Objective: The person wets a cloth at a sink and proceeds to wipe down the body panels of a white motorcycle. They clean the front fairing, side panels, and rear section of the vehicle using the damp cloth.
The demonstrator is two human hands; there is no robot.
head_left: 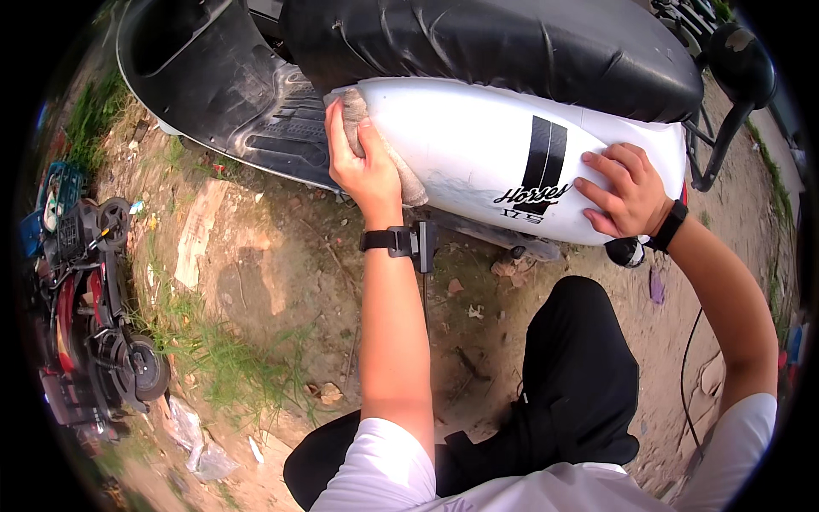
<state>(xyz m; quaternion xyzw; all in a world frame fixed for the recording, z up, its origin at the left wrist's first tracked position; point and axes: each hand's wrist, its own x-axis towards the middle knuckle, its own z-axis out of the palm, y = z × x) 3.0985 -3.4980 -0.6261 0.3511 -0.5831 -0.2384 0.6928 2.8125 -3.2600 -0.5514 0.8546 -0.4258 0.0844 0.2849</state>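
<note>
My left hand (363, 166) is closed on a greyish-beige cloth (397, 175), pressing it against the front end of a scooter's white side panel (452, 136). My right hand (620, 189) lies on the rear part of the same panel with its fingers apart and nothing held, just right of a black stripe (542, 141) and some black lettering. Above both hands runs the scooter's wrinkled black seat (495, 43). To the left of my left hand is the dusty black footboard (256, 119).
A red-and-black two-wheeler (94, 316) stands at far left. A black metal rear bar (725, 111) juts out at upper right. My bent knee (580, 367) is below the panel, on dirt ground (281, 324) with grass, litter and scraps.
</note>
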